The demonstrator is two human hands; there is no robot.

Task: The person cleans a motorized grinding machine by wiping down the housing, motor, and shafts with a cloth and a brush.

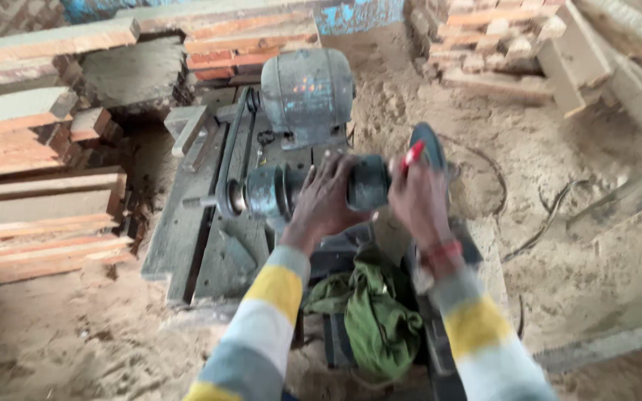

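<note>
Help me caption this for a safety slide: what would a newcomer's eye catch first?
At centre, the left hand lies on a grey-blue belt-driven spindle, while the right hand holds a red-handled tool at the grinding wheel. A motor sits behind, and a green cloth below.

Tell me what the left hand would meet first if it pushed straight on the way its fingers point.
The left hand already rests on the spindle housing; past that, probably the grey motor, though depth is unclear.
</note>
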